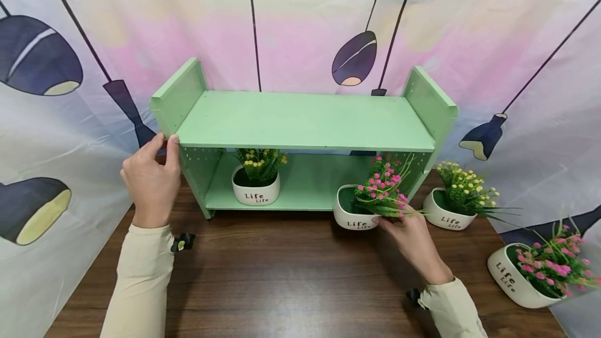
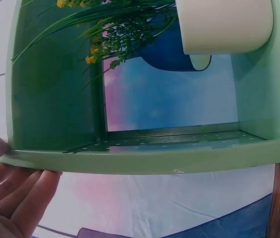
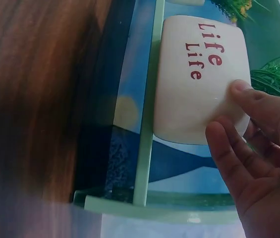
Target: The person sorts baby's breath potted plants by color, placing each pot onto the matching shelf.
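A patterned backdrop [image 1: 300,51] with painted lamps spans the far side, and before it lies a dark wooden desk [image 1: 281,280]. On the desk's far part stands a green shelf [image 1: 305,119] with an upper and a lower board between two side panels. Pale sleeves [image 1: 141,280] reach in from the near side. The left hand [image 1: 152,186] grips the shelf's left side panel, thumb on its near edge and fingers round the outside. The right hand [image 1: 415,239] grasps the held pot [image 1: 354,218], a white one, by its right side; this pot is at the near edge of the lower board, right of the middle, though whether it rests there is unclear. Another white pot [image 1: 255,194] with yellow flowers sits on the lower board, towards the left. Right of the shelf, a yellow-flowered pot [image 1: 448,216] stands on the desk, and a pink-flowered pot [image 1: 521,283] stands nearer and farther right. Pink flowers [image 1: 385,186] and green blades lean rightward from the held pot, over the right hand. Dark "Life Life" lettering marks the pots' sides.
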`<action>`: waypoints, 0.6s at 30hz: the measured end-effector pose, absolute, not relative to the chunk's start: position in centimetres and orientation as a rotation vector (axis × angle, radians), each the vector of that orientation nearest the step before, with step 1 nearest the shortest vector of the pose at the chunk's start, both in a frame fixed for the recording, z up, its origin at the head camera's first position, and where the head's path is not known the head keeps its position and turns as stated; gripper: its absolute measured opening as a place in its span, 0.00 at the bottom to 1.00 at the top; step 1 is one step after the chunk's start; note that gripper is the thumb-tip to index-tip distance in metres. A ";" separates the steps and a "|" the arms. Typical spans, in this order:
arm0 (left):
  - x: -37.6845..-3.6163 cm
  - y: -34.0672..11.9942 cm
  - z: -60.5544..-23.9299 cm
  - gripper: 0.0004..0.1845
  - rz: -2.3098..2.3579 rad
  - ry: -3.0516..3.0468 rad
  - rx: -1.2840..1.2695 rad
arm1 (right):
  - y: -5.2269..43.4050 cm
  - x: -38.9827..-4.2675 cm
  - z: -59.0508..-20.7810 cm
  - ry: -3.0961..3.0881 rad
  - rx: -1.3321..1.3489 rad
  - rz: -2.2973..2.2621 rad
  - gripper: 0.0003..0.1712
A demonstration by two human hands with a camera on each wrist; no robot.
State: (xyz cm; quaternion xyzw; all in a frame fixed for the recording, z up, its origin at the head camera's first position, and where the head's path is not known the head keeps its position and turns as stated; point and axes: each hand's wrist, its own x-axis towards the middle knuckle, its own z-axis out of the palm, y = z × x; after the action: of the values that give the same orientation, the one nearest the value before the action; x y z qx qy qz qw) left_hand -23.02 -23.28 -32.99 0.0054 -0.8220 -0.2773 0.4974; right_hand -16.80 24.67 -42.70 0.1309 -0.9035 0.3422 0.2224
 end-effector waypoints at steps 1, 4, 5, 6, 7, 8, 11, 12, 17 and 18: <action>-23.0 -23.2 -33.0 0.21 -0.672 -1.992 0.012 | 24.6 -17.1 -42.6 -2.508 0.359 0.949 0.16; -23.0 -23.1 -33.0 0.21 -0.675 -1.994 0.009 | 24.3 -17.9 -42.4 -2.511 0.368 0.942 0.17; -23.0 -23.1 -33.0 0.21 -0.675 -1.990 0.006 | 24.2 -18.2 -42.3 -2.512 0.366 0.949 0.18; -23.0 -23.1 -33.0 0.21 -0.676 -1.990 0.004 | 24.1 -18.5 -42.1 -2.514 0.368 0.952 0.19; -23.0 -23.1 -33.0 0.21 -0.674 -1.988 0.003 | 24.1 -18.7 -42.0 -2.513 0.370 0.951 0.19; -23.1 -23.1 -33.0 0.21 -0.674 -1.986 0.001 | 24.0 -19.0 -42.0 -2.511 0.376 0.946 0.19; -23.1 -23.2 -33.0 0.20 -0.670 -1.979 0.001 | 23.9 -19.7 -41.8 -2.541 0.370 0.965 0.17; -23.1 -23.3 -33.0 0.20 -0.670 -1.978 0.003 | 23.9 -19.9 -41.7 -2.549 0.374 0.966 0.17; -23.0 -23.3 -32.9 0.21 -0.667 -1.978 0.008 | 23.7 -20.9 -41.6 -2.557 0.371 0.946 0.18; -23.0 -23.3 -32.9 0.21 -0.664 -1.980 0.008 | 23.6 -21.0 -41.6 -2.557 0.368 0.943 0.19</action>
State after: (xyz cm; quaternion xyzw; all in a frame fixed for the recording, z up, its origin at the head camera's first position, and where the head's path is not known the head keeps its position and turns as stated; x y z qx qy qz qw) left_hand -23.04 -23.30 -32.91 0.0033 -0.8196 -0.2750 0.5026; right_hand -21.04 23.64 -41.61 0.1313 -0.9121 0.3363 0.1944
